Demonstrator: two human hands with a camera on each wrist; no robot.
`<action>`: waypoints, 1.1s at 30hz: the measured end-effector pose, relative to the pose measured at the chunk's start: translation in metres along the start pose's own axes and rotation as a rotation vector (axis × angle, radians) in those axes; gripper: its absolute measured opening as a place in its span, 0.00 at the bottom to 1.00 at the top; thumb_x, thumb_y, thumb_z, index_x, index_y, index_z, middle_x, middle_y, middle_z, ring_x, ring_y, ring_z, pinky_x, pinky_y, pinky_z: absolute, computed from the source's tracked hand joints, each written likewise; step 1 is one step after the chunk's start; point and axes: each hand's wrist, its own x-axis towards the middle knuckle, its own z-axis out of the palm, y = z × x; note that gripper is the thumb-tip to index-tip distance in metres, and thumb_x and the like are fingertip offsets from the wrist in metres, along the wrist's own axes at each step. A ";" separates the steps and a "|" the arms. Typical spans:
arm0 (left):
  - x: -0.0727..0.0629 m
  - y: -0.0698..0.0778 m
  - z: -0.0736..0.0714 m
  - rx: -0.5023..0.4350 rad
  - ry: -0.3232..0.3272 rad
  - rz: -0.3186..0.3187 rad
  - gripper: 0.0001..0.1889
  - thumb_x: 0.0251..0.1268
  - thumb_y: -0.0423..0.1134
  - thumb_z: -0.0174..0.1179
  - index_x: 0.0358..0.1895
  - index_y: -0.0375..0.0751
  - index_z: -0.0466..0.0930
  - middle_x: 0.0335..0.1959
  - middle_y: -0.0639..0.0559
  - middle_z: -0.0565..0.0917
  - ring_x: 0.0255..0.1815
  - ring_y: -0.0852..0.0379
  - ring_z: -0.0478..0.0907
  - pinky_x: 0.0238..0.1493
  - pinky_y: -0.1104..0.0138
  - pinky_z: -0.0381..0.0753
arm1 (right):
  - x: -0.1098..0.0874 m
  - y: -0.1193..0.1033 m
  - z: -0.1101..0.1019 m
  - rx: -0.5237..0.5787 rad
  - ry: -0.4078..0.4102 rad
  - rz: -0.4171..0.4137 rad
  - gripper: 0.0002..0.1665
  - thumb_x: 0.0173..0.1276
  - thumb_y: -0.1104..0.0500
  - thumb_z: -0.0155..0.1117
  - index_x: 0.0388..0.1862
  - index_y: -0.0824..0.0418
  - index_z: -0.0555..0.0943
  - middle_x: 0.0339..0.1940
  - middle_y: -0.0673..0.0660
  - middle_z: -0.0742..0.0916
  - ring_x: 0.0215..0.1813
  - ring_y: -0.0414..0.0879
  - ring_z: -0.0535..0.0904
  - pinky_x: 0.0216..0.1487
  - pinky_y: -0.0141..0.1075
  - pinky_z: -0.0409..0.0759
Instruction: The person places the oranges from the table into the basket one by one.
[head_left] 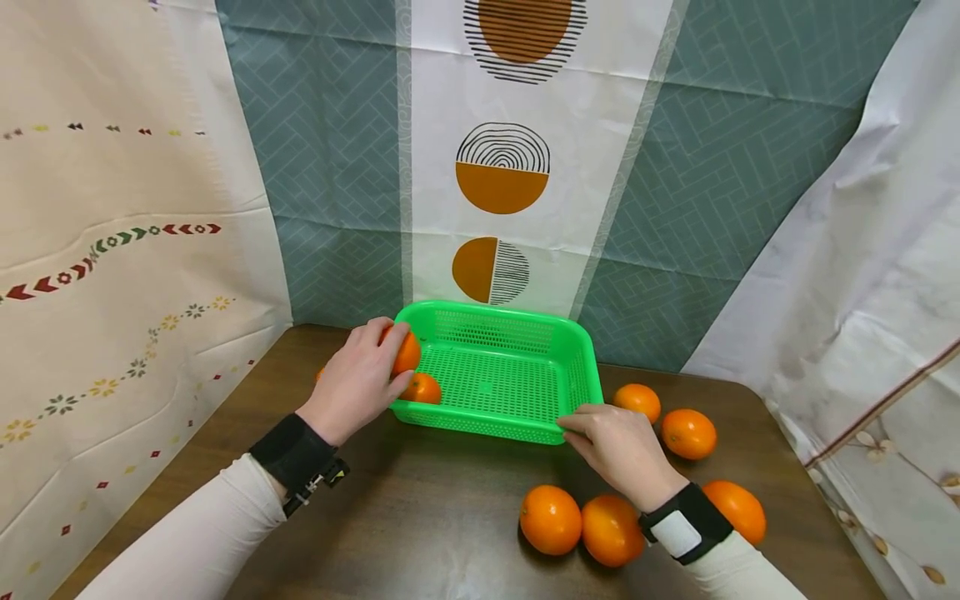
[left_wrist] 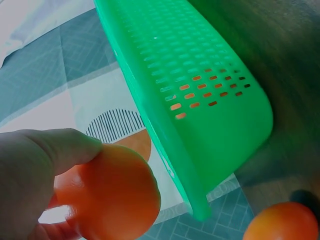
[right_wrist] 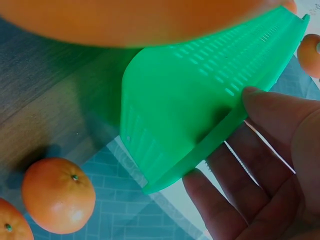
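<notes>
My left hand [head_left: 360, 379] grips an orange [left_wrist: 117, 192] at the left end of a green plastic basket [head_left: 480, 425], with the thumb on one side of the fruit. In the left wrist view this orange is beside the basket's rim. Another orange [head_left: 422, 388] lies inside the basket at its left end, partly covered by my fingers. My right hand [head_left: 618, 450] holds the basket's near right corner. The right wrist view has the thumb [right_wrist: 265, 100] over the rim and the other fingers along its outer side.
To the right of the basket, two oranges [head_left: 688, 433] sit on the brown table [head_left: 450, 508]. Nearer me are two more touching oranges [head_left: 551, 520] and one [head_left: 735, 510] partly behind my right wrist. A patterned cloth [head_left: 337, 167] hangs behind the basket.
</notes>
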 end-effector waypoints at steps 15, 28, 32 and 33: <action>0.029 0.004 0.015 -0.049 -0.118 -0.052 0.33 0.72 0.44 0.74 0.73 0.31 0.73 0.61 0.31 0.79 0.52 0.34 0.78 0.48 0.49 0.84 | -0.003 0.000 0.003 0.000 0.001 0.004 0.14 0.62 0.61 0.88 0.45 0.49 0.96 0.39 0.43 0.91 0.37 0.41 0.89 0.32 0.40 0.86; 0.051 0.003 0.031 -0.028 -0.168 -0.062 0.32 0.74 0.42 0.72 0.75 0.34 0.73 0.60 0.29 0.78 0.50 0.33 0.77 0.46 0.48 0.83 | 0.000 0.000 0.002 0.000 -0.001 -0.002 0.13 0.63 0.60 0.88 0.45 0.49 0.96 0.38 0.43 0.90 0.36 0.41 0.88 0.31 0.39 0.85; 0.057 0.003 0.036 -0.056 -0.210 -0.089 0.32 0.75 0.41 0.71 0.76 0.35 0.73 0.63 0.28 0.78 0.52 0.32 0.77 0.47 0.47 0.83 | -0.001 0.000 0.002 0.002 -0.002 0.001 0.13 0.63 0.60 0.88 0.45 0.49 0.96 0.38 0.43 0.90 0.37 0.41 0.88 0.32 0.40 0.86; 0.058 0.003 0.037 -0.063 -0.219 -0.094 0.32 0.76 0.41 0.71 0.77 0.35 0.73 0.63 0.28 0.77 0.53 0.32 0.77 0.47 0.47 0.83 | -0.001 0.000 0.002 0.001 0.000 0.003 0.13 0.63 0.60 0.88 0.46 0.49 0.96 0.38 0.43 0.91 0.37 0.41 0.89 0.32 0.40 0.86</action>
